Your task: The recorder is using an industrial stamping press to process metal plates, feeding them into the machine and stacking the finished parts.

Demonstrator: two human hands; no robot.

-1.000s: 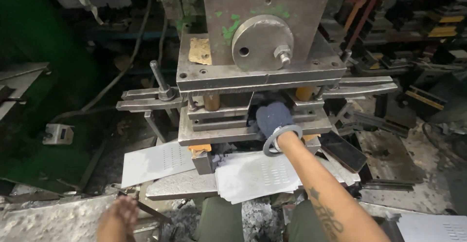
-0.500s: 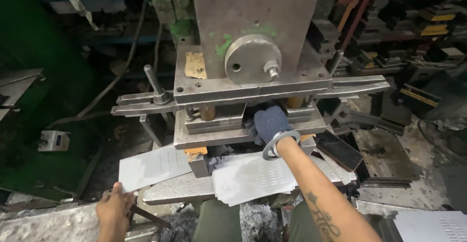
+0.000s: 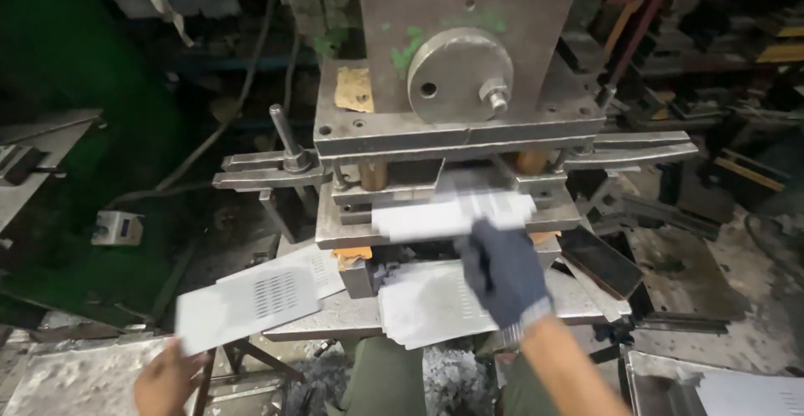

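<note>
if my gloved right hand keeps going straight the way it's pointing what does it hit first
Probably the press die opening: the right hand holds a white sheet already at its mouth. Depth is unclear.

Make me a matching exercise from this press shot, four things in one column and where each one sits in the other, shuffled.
Things
1. gloved right hand
2. bare left hand
3. round steel disc
4. stack of white sheets

Places
A. on the press front, above the die
B. holding a slotted white sheet at lower left
C. on the press table below the die
D. holding a blurred white sheet at the die opening

Pairs: 1-D, 2-B, 3-A, 4-C
</note>
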